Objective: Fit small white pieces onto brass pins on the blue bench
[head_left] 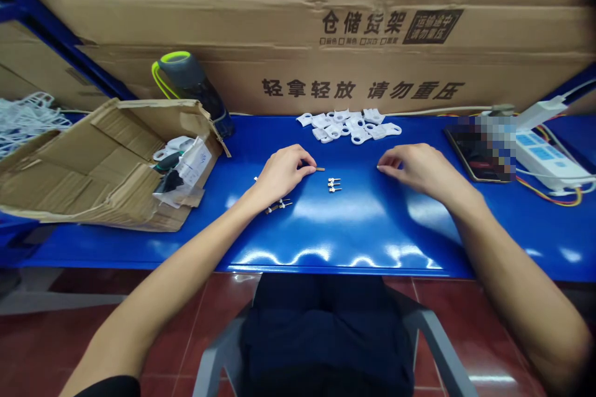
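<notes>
My left hand [289, 169] is closed in a pinch on a small brass-coloured metal strip [321, 169], which sticks out past the fingertips toward the right. Just right of and below it, three small white parts with metal pins [333, 185] lie in a short stack on the blue table [354, 229]. More of these pin parts [281, 205] lie by my left wrist, partly covered by it. My right hand [414, 169] hovers over the table at the right, thumb and forefinger pressed together. Whether anything tiny is between those fingertips is hidden.
A pile of white plastic pieces with holes [349, 124] lies at the back. On the left, an open cardboard box [107, 161] holds a bag and white parts; a dark bottle [195, 87] stands behind. A phone [475, 152] and power strip [549, 158] sit right.
</notes>
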A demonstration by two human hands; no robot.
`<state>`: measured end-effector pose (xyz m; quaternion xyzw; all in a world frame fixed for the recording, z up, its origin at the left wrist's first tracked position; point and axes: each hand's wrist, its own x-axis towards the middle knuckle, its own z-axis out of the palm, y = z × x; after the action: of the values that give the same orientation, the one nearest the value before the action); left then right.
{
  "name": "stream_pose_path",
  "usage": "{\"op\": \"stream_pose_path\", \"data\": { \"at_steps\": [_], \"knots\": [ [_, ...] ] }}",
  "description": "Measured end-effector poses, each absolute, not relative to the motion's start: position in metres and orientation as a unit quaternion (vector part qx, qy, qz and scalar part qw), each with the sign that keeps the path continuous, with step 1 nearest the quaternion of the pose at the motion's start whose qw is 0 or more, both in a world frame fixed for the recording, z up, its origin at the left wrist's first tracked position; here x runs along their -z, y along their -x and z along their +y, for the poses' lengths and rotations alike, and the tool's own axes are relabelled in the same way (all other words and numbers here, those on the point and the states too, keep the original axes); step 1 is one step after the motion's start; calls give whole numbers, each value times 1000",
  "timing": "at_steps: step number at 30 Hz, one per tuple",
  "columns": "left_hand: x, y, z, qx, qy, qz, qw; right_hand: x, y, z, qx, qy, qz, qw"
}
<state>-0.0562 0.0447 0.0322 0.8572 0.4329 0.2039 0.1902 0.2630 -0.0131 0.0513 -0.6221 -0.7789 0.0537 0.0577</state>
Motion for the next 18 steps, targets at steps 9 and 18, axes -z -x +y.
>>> {"op": "stream_pose_path", "data": {
  "at_steps": [9,18],
  "knots": [
    [-40,47,36,-290,-806,368,362,-46,-213,-26,-106,502,-803,305],
    [-40,44,30,-272,-755,340,491,-42,-205,-32,-171,474,-780,371]
  ]
}}
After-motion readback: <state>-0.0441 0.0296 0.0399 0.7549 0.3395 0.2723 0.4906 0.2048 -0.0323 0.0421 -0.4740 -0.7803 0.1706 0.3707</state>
